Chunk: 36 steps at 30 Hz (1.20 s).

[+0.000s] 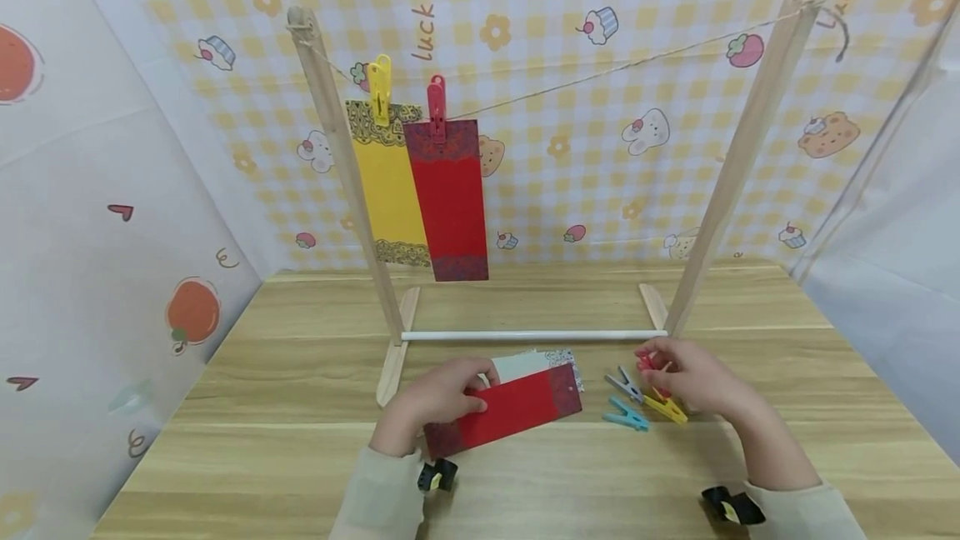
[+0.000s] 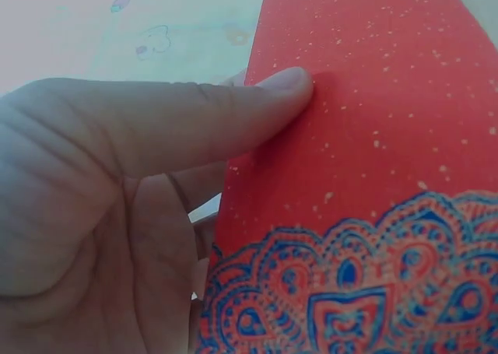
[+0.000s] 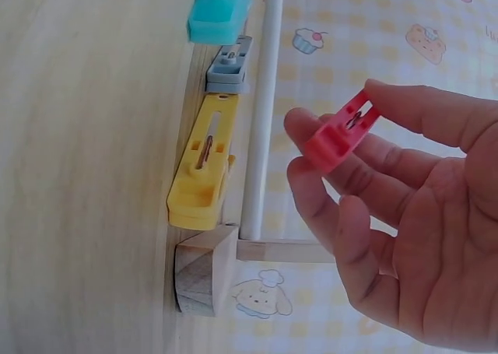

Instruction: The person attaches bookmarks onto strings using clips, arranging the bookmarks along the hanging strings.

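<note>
My left hand (image 1: 444,400) pinches a red card (image 1: 517,408) with patterned ends, thumb on its face in the left wrist view. Just above the table, the card partly covers a pale card (image 1: 517,367) with a floral end. My right hand (image 1: 693,375) holds a red clothespin (image 3: 342,132) between thumb and fingers. Near that hand lie a yellow clothespin (image 1: 666,408), a grey clothespin (image 1: 624,384) and a light-blue clothespin (image 1: 627,415). A yellow card (image 1: 390,194) and another red card (image 1: 452,207) hang from the string by a yellow clip (image 1: 381,90) and a red clip (image 1: 437,109).
A wooden stand has a left post (image 1: 341,165), a right post (image 1: 746,148) and a white bar (image 1: 532,335) low between them. A thin string (image 1: 600,73) runs between the post tops. Behind it hangs a yellow checked cloth (image 1: 570,190).
</note>
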Each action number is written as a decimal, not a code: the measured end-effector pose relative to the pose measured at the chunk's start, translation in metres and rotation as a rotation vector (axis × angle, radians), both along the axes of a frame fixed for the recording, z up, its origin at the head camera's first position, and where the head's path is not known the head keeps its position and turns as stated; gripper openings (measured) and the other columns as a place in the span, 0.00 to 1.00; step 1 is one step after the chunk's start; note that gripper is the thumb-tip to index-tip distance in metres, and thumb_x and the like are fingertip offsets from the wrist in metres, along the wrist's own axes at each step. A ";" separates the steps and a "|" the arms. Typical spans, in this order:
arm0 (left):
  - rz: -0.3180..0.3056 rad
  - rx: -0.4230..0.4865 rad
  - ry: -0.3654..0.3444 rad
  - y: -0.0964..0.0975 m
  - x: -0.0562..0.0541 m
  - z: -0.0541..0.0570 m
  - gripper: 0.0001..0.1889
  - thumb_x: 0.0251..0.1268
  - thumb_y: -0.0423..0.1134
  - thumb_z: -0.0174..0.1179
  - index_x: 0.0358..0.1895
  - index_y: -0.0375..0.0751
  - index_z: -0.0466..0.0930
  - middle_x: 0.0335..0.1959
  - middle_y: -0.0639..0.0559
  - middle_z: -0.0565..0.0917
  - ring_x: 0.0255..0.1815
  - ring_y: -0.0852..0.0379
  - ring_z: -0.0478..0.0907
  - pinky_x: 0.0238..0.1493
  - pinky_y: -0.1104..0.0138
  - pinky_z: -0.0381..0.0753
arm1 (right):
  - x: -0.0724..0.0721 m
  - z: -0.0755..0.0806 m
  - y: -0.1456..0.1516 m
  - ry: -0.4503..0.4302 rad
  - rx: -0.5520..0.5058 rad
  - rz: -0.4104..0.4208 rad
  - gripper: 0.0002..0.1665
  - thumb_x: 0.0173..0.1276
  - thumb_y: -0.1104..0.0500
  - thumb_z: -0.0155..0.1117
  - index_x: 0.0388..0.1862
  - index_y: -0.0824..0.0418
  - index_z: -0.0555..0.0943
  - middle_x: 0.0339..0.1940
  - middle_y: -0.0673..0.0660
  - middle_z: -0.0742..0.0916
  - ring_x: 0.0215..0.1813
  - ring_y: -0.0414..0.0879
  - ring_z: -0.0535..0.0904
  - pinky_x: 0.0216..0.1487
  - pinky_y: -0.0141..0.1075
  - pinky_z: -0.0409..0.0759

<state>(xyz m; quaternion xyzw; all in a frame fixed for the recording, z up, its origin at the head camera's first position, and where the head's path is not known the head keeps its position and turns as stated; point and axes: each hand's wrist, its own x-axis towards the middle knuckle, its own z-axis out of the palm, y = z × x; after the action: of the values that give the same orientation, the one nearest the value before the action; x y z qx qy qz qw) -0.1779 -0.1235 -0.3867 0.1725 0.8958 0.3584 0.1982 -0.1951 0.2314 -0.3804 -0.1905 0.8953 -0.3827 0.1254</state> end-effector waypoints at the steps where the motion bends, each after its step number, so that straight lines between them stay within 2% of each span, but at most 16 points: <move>1: 0.000 -0.001 0.001 0.000 0.000 0.000 0.12 0.61 0.27 0.64 0.44 0.45 0.79 0.43 0.47 0.85 0.40 0.54 0.79 0.40 0.60 0.81 | 0.000 0.000 0.000 0.004 -0.004 0.002 0.18 0.70 0.65 0.62 0.55 0.75 0.76 0.35 0.57 0.83 0.32 0.44 0.77 0.29 0.32 0.76; 10: -0.017 0.000 0.004 -0.002 0.002 0.007 0.13 0.61 0.27 0.65 0.48 0.43 0.82 0.44 0.47 0.85 0.45 0.53 0.81 0.43 0.58 0.83 | 0.001 0.004 -0.002 -0.020 -0.059 -0.003 0.21 0.70 0.64 0.63 0.57 0.75 0.75 0.36 0.57 0.84 0.32 0.40 0.78 0.30 0.32 0.77; 19: -0.072 -0.041 0.124 -0.003 0.005 0.014 0.11 0.62 0.27 0.64 0.46 0.42 0.83 0.43 0.48 0.86 0.46 0.53 0.81 0.45 0.59 0.81 | 0.005 0.011 -0.005 0.003 -0.092 -0.009 0.22 0.70 0.63 0.63 0.59 0.75 0.75 0.35 0.58 0.85 0.31 0.38 0.79 0.30 0.32 0.77; 23: -0.086 -0.044 0.142 -0.003 0.005 0.017 0.11 0.63 0.27 0.64 0.46 0.42 0.83 0.44 0.48 0.86 0.48 0.52 0.81 0.48 0.58 0.80 | 0.006 0.014 -0.007 0.042 -0.068 -0.017 0.21 0.71 0.62 0.63 0.59 0.73 0.76 0.35 0.59 0.86 0.32 0.37 0.79 0.30 0.32 0.76; 28: -0.100 -0.043 0.172 -0.001 0.005 0.020 0.11 0.64 0.27 0.63 0.47 0.42 0.82 0.43 0.49 0.86 0.47 0.53 0.82 0.48 0.58 0.80 | 0.011 0.022 -0.012 0.089 -0.031 -0.042 0.21 0.70 0.61 0.64 0.59 0.70 0.78 0.36 0.55 0.87 0.34 0.36 0.78 0.33 0.31 0.76; 36: -0.042 -0.058 0.221 -0.002 0.008 0.026 0.14 0.64 0.30 0.64 0.52 0.43 0.82 0.45 0.50 0.86 0.47 0.54 0.82 0.48 0.57 0.81 | 0.019 0.029 -0.026 0.101 -0.119 -0.025 0.21 0.70 0.60 0.65 0.58 0.68 0.78 0.38 0.56 0.86 0.36 0.39 0.80 0.33 0.31 0.80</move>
<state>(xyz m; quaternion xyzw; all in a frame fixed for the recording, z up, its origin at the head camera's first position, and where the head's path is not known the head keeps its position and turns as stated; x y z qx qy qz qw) -0.1701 -0.1257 -0.3606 0.2241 0.9183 0.3069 0.1106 -0.1756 0.2050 -0.3516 -0.2055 0.8785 -0.4266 0.0635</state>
